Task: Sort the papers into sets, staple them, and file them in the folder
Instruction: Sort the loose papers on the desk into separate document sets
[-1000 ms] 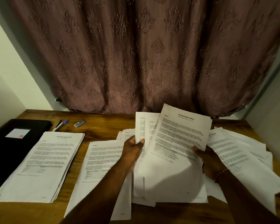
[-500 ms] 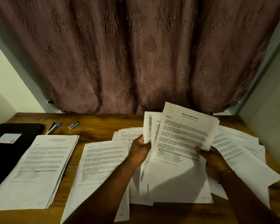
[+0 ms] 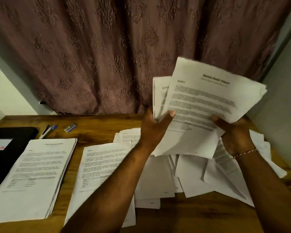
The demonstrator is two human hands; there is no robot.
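Both hands hold a bundle of printed sheets (image 3: 207, 105) raised above the table, its top page headed like a report. My left hand (image 3: 155, 127) grips the bundle's left edge, thumb on the front. My right hand (image 3: 233, 132) grips its lower right edge. Beneath them a loose spread of white papers (image 3: 191, 179) lies on the wooden table (image 3: 97, 130). A neat stack of papers (image 3: 34, 179) sits at the left, and a single set (image 3: 104, 174) lies beside it. The black folder (image 3: 8, 142) with a white label rests at the far left. A small stapler (image 3: 70, 127) lies near the back.
Two pens (image 3: 48, 131) lie between the folder and the stapler. A patterned brown curtain (image 3: 124, 56) hangs behind the table. Walls close in on the left and right (image 3: 279, 115).
Both hands have lifted the bundle of sheets up off the loose pile and to the right; it now hangs in front of the curtain. The camera view has shifted left.
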